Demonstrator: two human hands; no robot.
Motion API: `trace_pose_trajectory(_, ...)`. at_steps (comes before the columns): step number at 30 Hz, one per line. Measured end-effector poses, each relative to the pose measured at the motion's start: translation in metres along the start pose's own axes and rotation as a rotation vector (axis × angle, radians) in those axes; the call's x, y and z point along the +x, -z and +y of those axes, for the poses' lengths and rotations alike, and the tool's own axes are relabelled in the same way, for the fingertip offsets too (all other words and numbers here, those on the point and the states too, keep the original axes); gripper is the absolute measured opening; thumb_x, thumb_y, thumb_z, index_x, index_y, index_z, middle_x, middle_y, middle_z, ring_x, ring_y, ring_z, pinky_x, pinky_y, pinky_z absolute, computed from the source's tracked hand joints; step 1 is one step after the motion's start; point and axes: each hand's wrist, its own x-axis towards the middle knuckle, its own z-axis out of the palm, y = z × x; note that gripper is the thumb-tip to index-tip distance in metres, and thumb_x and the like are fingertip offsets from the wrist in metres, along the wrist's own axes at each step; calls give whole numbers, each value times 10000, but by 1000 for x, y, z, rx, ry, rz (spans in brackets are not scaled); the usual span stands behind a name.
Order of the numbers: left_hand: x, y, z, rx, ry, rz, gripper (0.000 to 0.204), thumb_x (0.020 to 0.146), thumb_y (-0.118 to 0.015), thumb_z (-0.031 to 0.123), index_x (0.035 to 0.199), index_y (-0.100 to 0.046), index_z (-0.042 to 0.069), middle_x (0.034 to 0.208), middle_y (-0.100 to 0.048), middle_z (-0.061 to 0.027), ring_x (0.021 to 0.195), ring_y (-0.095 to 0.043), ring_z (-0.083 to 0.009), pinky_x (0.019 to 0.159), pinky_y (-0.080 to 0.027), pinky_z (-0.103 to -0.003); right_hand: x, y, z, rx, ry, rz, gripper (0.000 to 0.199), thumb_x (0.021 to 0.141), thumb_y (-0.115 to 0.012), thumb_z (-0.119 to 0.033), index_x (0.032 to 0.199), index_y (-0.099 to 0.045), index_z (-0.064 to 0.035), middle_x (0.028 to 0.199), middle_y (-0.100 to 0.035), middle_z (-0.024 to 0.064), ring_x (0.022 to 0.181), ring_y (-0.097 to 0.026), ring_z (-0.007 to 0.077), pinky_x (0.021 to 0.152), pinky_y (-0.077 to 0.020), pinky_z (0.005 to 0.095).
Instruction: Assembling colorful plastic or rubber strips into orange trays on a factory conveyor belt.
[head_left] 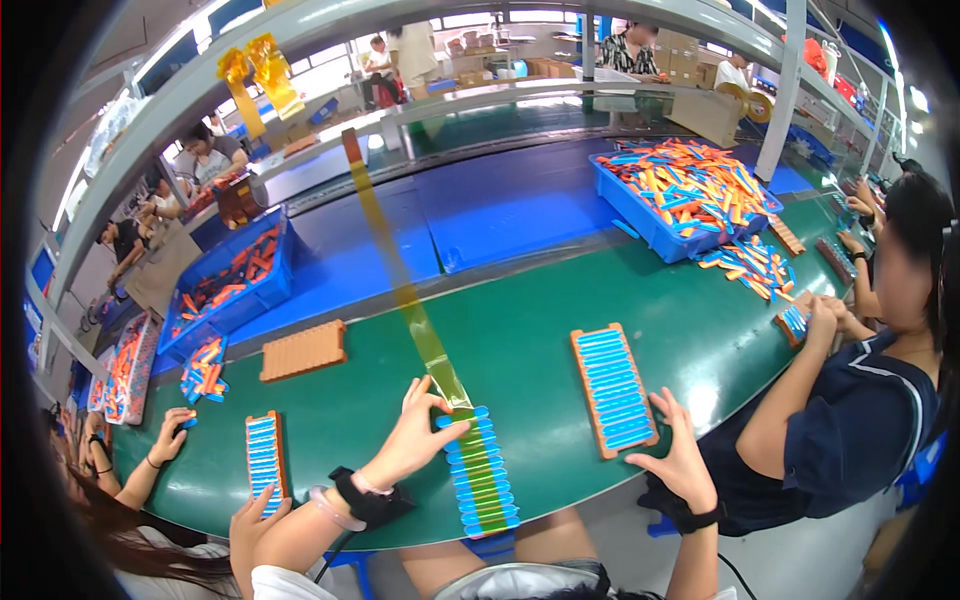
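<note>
In front of me a row of blue flat sticks [458, 484] lies side by side, with a strip of clear amber tape [490, 500] running down the middle. The tape continues away across the green table toward the metal frame. My left hand [408, 435] is at the far end of the row, thumb and forefinger closed around the tape's edge. My right hand [682, 462] is held over the table's near edge with fingers spread and nothing in it. Beside it stands an orange grooved tray [652, 436] filled with blue sticks [612, 385].
An empty-looking orange grooved tray [303, 350] lies at far left. Blue bins [640, 205] of orange and blue pieces [690, 180] stand at the back, with loose pieces [750, 268] spilled nearby. Co-workers sit close on both sides; one's hand [250, 525] touches another filled tray [264, 450].
</note>
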Motion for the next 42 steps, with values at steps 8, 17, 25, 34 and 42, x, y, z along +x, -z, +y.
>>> trace_pose_trajectory(8,-56,32,8,-1423,277,56,205,852,-509,69,1041,-478,-2,954,-586,-102,858,-583,-162,756,-481,-290,-19,-38,-18,18,86,16,850,601,-759,-95,1280,-264,32,1128,-536,152,952,-500,253,764,-439,308)
trace_pose_trajectory(17,-92,54,-15,-1497,319,337,196,877,-467,127,986,-546,-15,837,-612,-80,726,-602,-167,663,-503,-298,-21,-126,-84,9,293,-117,852,639,-738,-126,1294,-223,52,1160,-516,151,1009,-464,276,838,-405,344)
trace_pose_trajectory(25,-83,54,-8,-1448,148,287,82,852,-523,97,852,-549,20,821,-592,-23,762,-550,-73,680,-437,-212,4,-142,-124,38,281,-215,554,786,-599,-232,1212,-363,33,1071,-492,222,997,-476,349,822,-414,396)
trace_pose_trajectory(34,-67,57,16,-1219,-42,307,81,821,-575,113,823,-572,32,804,-572,19,749,-494,-29,658,-379,-172,79,-132,-180,777,61,-576,144,863,-532,-151,871,-574,-14,812,-577,-8,717,-479,14,630,-396,177)
trace_pose_trajectory(42,-112,-7,21,-943,-68,304,94,780,-615,62,795,-553,-7,732,-507,-3,691,-475,-54,577,-380,-190,2,-119,-136,709,-99,-501,112,839,-564,-119,833,-563,-8,748,-548,-27,692,-466,22,615,-376,166)
